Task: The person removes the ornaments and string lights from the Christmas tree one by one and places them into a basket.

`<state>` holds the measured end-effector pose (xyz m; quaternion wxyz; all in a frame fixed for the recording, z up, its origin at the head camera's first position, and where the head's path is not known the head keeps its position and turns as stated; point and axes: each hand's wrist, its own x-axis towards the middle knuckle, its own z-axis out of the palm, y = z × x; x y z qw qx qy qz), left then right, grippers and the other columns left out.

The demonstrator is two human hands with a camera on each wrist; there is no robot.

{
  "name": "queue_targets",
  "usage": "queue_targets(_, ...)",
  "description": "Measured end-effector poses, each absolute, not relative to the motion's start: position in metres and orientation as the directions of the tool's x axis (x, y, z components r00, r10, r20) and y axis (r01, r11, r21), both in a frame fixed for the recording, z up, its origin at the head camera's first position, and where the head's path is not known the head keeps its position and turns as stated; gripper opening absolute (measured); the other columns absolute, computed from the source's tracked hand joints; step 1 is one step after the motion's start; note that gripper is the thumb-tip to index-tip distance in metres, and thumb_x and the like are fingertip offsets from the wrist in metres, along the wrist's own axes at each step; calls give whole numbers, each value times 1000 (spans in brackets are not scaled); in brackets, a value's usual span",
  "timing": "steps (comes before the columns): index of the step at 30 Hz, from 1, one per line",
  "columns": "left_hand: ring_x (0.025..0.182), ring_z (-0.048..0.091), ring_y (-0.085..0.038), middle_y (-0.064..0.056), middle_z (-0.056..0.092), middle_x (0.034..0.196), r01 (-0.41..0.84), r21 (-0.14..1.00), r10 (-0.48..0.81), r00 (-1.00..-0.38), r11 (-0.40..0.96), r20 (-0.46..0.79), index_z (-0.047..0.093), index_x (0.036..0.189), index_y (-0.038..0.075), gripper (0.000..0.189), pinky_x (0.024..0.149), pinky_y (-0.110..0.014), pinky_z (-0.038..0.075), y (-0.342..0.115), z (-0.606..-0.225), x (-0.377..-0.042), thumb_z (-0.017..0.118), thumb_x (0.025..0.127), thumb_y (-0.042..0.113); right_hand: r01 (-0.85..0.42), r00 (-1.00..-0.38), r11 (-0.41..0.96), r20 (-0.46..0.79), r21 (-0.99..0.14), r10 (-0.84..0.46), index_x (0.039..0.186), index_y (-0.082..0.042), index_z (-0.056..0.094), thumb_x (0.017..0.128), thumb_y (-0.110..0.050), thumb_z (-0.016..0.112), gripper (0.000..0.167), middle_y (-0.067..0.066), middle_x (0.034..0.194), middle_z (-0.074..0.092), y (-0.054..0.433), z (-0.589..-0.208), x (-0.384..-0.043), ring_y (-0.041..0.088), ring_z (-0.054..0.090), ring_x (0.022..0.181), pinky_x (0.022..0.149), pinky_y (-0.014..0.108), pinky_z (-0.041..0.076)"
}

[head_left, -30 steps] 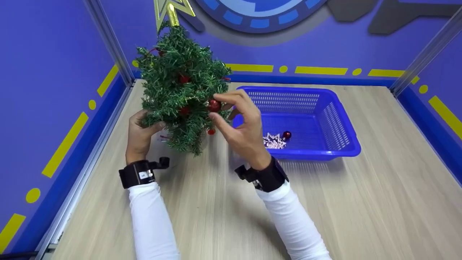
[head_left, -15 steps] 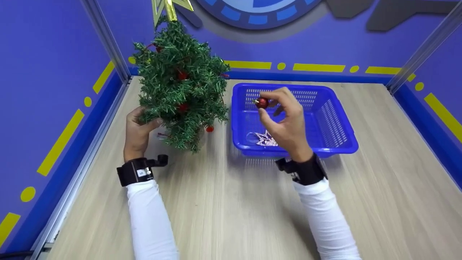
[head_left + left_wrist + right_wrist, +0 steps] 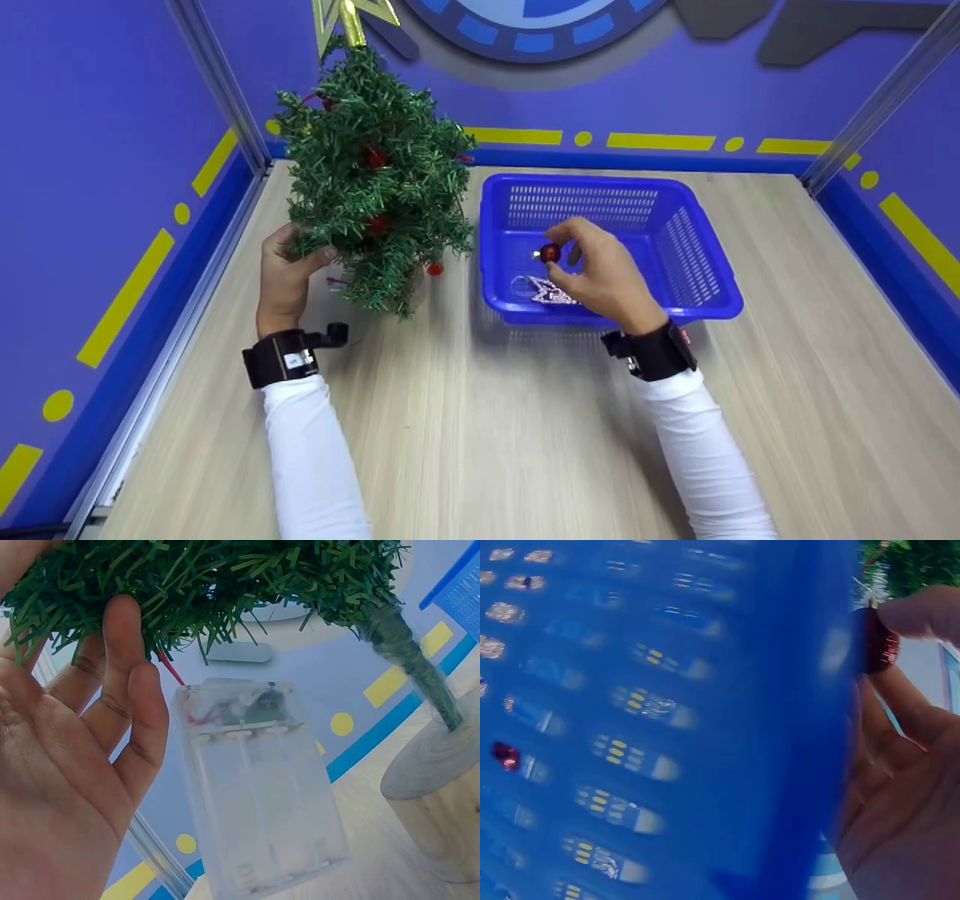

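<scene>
My right hand (image 3: 604, 274) pinches a small shiny red bauble (image 3: 550, 253) between thumb and fingers, with its metal cap facing left. Hand and bauble are over the blue plastic basket (image 3: 716, 244), within its rim. Below them lies a pink glittery pointed ornament (image 3: 551, 291), partly hidden by the hand. Through the basket's slots, the right wrist view shows another red bauble (image 3: 506, 756). On the left, my left hand (image 3: 283, 285) holds a low branch of the green artificial Christmas tree (image 3: 405, 187), whose needles hide some of the fingers. Red baubles hang among the branches.
A clear battery box (image 3: 262, 780) hangs by a red wire near the left hand. The tree's trunk stands on a round wooden base (image 3: 435, 817). A gold star topper (image 3: 352, 26) crowns the tree. Blue panels (image 3: 97, 150) enclose the wooden table (image 3: 465, 420).
My right hand has carried the red bauble from the tree's right side across to the basket, then lowered it inside the rim. The left hand stays on the branch.
</scene>
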<state>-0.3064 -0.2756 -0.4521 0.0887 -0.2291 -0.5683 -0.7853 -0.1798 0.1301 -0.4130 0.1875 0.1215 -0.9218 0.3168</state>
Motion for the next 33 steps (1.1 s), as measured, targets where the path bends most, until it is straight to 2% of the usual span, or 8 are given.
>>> queue_targets(4,83,61,-11,3,68,84,410,847,119,-874,-338,471,72,90,8,26,77,-26,50,-275,-452,-307,68,77,-15,-246,-957,791,268,-560,-108,104,-14,66,82,-14,78,25,0,98,71,134,-420,-184,22,64,75,67,34,49)
queue_targets(8,84,62,-11,3,68,85,419,844,122,-869,-334,479,73,90,8,26,78,-27,50,-275,-451,-308,68,77,-14,-173,-983,820,146,-545,-111,93,-15,73,79,-12,79,16,0,92,74,143,-428,-188,22,68,81,74,40,52)
queue_targets(13,85,61,-11,2,68,85,417,845,128,-868,-334,479,72,89,8,25,78,-27,49,-275,-451,-309,69,78,-13,-70,-997,846,21,-528,-70,95,-15,80,77,-10,80,18,2,87,77,154,-434,-191,23,70,85,78,44,53)
queue_targets(17,87,60,-12,3,68,85,412,852,117,-876,-323,468,72,89,9,25,82,-28,48,-275,-452,-308,69,77,-13,-15,-995,849,-73,-529,-63,101,-12,82,80,-16,80,20,3,90,79,157,-436,-192,21,70,86,80,44,54)
queue_targets(25,91,62,-13,1,69,89,412,847,124,-872,-336,473,74,91,8,25,84,-28,49,-275,-453,-306,69,78,-12,-10,-986,866,-140,-500,-92,97,-15,82,85,-25,79,17,1,95,79,158,-436,-195,21,67,90,86,45,53)
queue_targets(33,90,62,-13,0,69,89,417,846,126,-870,-333,478,74,91,7,24,81,-28,50,-275,-452,-306,69,77,-12,3,-987,875,-142,-484,-75,102,-13,80,89,-36,74,27,4,99,78,158,-435,-195,23,67,90,85,46,54)
